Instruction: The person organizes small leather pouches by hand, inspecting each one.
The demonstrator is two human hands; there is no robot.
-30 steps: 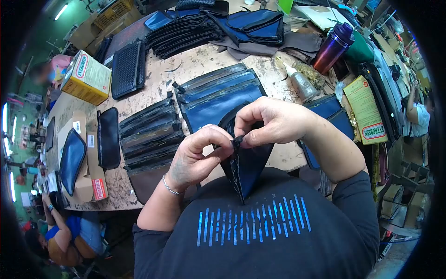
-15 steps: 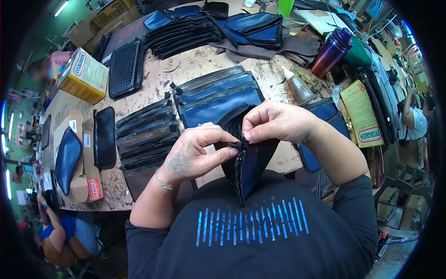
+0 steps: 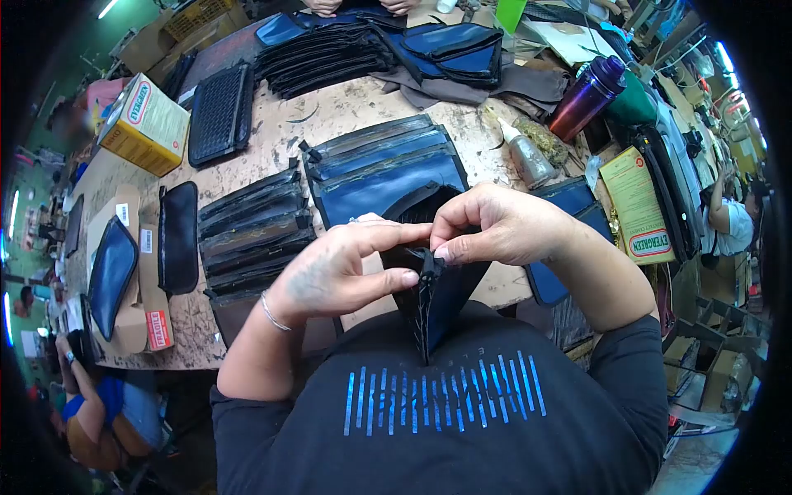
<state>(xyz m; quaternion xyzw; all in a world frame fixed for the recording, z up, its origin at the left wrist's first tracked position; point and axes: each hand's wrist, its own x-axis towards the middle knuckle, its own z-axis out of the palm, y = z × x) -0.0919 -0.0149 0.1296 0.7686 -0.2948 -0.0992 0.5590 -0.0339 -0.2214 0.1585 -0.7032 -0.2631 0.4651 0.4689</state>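
Note:
My right hand (image 3: 495, 227) pinches the top corner of a black and dark blue folded piece (image 3: 450, 301), which stands upright against my shirt with its narrow end down. On the other side of that corner is my left hand (image 3: 346, 268), its thumb and index finger spread apart. The index fingertip reaches the fingers of my right hand, and the thumb tip lies beside the piece's upper edge. Beyond my hands, a blue panel with black strips (image 3: 384, 169) lies flat on the worktable (image 3: 280, 132). More dark strips (image 3: 256, 231) lie to its left.
Yellow tins (image 3: 148, 124) (image 3: 639, 206), a purple bottle (image 3: 590, 95), a glue bottle (image 3: 528, 157) and cardboard (image 3: 153, 289) surround the work. Stacked black pieces (image 3: 326, 58) lie at the back, near another person's hands (image 3: 322, 7). Other people sit at left and right.
My left thumb and index finger have parted from their pinch on the corner. My right hand still pinches there. Another person's hands have appeared at the top edge.

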